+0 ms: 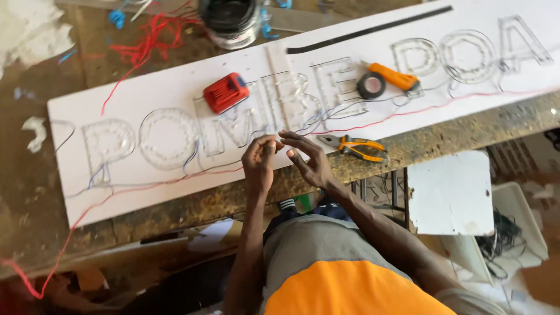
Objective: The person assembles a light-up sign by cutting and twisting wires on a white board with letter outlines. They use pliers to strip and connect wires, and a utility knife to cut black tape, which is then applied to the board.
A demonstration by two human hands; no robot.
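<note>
Both hands work at the near edge of a long white sign board (175, 87) that lies across a rough worktop (455, 131). The left hand (259, 160) has its grip nearly closed, fingertips pinched together at the top; what sits between them is too small to make out, though thin wires (326, 111) run across the board right at that spot. The right hand (309, 160) is held half open, fingers spread and curved, its fingertips just beside those of the left hand; whether it has hold of a wire cannot be told. Clear outlined letters (169, 140) are set along the board, with a red wire (146, 184) and thinner pale wires trailing below and between them. Orange-handled pliers (359, 147) lie on the board's edge just right of the right hand, not touched. Farther back on the board rest a red battery block (226, 92), a roll of black tape (371, 85) and an orange utility knife (395, 77), the knife touching the tape.
</note>
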